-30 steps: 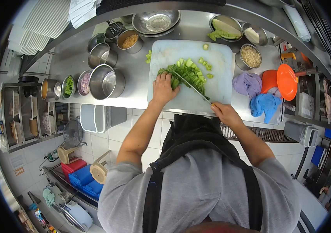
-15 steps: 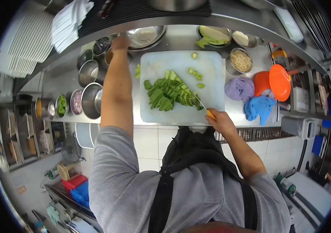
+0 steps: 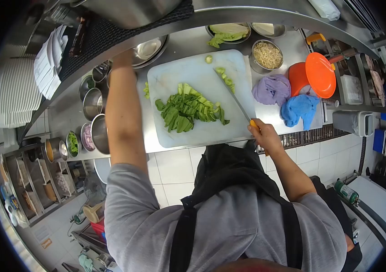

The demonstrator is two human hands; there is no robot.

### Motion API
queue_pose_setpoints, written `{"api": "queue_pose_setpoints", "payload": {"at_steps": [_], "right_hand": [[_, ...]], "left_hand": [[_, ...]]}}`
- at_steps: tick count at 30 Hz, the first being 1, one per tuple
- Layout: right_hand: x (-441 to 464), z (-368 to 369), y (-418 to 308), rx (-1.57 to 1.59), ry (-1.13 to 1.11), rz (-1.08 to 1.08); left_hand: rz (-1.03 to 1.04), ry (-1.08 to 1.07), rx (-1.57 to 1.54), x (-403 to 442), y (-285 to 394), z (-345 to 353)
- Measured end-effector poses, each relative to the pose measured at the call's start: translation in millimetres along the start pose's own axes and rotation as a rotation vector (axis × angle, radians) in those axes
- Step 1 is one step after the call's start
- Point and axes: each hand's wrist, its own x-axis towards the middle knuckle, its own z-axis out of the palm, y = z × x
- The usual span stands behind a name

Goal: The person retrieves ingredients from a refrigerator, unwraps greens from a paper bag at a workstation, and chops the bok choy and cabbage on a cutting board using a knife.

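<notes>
My right hand (image 3: 264,135) is closed around the yellow handle of a knife (image 3: 233,94), whose long blade lies diagonally over the right half of the white cutting board (image 3: 175,70). A heap of chopped leafy greens (image 3: 185,111) covers the board's middle. Beyond the blade are small pale-green stem pieces (image 3: 225,79) and a cut stem end (image 3: 209,59). My left hand (image 3: 123,58) reaches forward to the back left, beside shallow metal bowls (image 3: 162,47); the shelf edge and blur hide its fingers.
Metal bowls (image 3: 93,103) line the left side, some holding chopped onion (image 3: 88,138) and greens. A pot of bean sprouts (image 3: 267,55), purple cloth (image 3: 272,89), blue cloth (image 3: 299,110) and orange lid (image 3: 320,75) are at right. The overhead shelf (image 3: 220,14) crosses the back.
The view has shifted and turned. The knife has moved from beside the chopped greens toward the stem pieces at the board's right. My left hand has gone farther under the shelf.
</notes>
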Motion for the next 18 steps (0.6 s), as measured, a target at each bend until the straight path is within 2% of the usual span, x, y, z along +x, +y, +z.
{"api": "queue_pose_setpoints", "payload": {"at_steps": [5, 9, 15, 17, 18], "right_hand": [[-10.8, 2.0, -2.7, -0.11, 0.06, -0.066], [-15.3, -3.0, -8.0, -0.101, 0.072, -0.055], [-25.8, -17.9, -0.8, -0.046, 0.02, -0.016], [-29.8, -29.9, -7.2, 0.093, -0.118, 0.181], [-30.0, -33.0, -5.5, 0.086, -0.136, 0.189]], "left_hand": [[-0.193, -0.241, -0.133, -4.9, 55.5, 125.6], [-0.358, -0.393, -0.069, -22.1, 73.1, 202.8], [-0.426, -0.398, -0.09, -30.2, 61.9, 214.1], [-0.417, -0.347, -0.157, -36.7, 59.5, 199.2], [-0.39, -0.316, -0.203, -45.0, 59.4, 183.3]]}}
